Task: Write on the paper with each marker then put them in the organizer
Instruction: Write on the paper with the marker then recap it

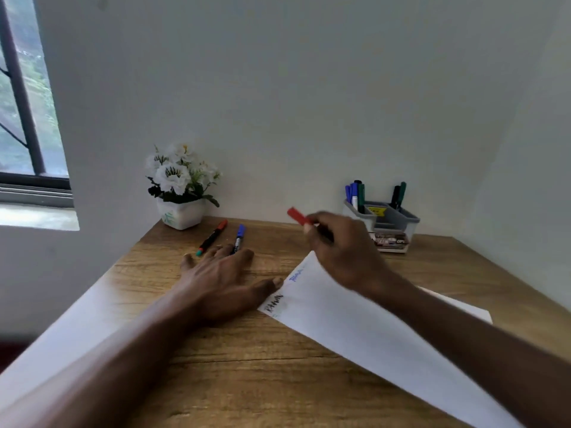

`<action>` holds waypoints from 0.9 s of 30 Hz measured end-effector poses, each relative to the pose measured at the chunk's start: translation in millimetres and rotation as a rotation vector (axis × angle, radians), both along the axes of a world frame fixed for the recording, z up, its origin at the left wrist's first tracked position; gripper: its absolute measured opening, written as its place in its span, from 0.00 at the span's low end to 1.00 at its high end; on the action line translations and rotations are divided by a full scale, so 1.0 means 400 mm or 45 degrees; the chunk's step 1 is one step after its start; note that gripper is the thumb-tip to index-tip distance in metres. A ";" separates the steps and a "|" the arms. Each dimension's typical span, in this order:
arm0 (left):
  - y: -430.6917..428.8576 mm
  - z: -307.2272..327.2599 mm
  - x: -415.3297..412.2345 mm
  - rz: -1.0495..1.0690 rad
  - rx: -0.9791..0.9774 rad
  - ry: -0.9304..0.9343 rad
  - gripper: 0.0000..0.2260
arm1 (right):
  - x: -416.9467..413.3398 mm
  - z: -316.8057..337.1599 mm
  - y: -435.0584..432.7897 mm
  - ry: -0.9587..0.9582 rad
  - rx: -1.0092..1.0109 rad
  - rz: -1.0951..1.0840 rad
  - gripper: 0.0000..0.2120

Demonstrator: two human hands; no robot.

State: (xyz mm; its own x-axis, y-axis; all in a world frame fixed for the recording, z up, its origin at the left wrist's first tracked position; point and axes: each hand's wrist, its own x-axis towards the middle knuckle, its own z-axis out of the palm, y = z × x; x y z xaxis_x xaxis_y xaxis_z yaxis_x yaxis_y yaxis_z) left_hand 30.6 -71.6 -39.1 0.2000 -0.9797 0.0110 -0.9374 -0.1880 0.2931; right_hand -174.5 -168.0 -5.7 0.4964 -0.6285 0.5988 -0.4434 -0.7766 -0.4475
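A white paper lies slanted on the wooden desk, with black and blue writing near its upper left edge. My right hand grips a red-capped marker above the paper's top corner, cap pointing up and left; the image is blurred there. My left hand rests flat on the desk, its thumb touching the paper's edge. Beyond its fingers lie a black marker with a red cap and a blue-capped marker. A grey organizer at the back right holds several markers.
A white pot of white flowers stands at the desk's back left corner by the wall. A window is at the far left. A small printed box sits against the organizer's front.
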 end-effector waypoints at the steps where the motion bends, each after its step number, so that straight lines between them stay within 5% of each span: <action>1: 0.003 0.000 -0.001 0.007 -0.032 0.020 0.44 | -0.016 -0.028 0.008 0.068 -0.102 0.003 0.10; 7: 0.032 0.018 -0.020 0.054 -0.277 0.169 0.36 | -0.024 -0.104 0.006 0.265 -0.168 0.080 0.17; 15: 0.054 0.018 -0.062 -0.238 -0.682 0.217 0.16 | -0.023 -0.100 0.006 0.334 -0.133 0.224 0.18; 27: 0.043 -0.002 -0.047 -0.183 -0.741 0.383 0.14 | -0.018 -0.091 0.013 0.363 -0.098 0.266 0.13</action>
State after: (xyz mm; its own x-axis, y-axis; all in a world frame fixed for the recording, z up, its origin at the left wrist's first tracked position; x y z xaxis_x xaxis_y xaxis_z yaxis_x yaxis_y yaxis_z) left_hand 11.7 -54.3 -39.8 0.1451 -0.8482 0.5095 -0.8031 0.1999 0.5614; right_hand -181.5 -162.9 -41.9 0.7632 -0.4540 0.4597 -0.3699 -0.8904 -0.2653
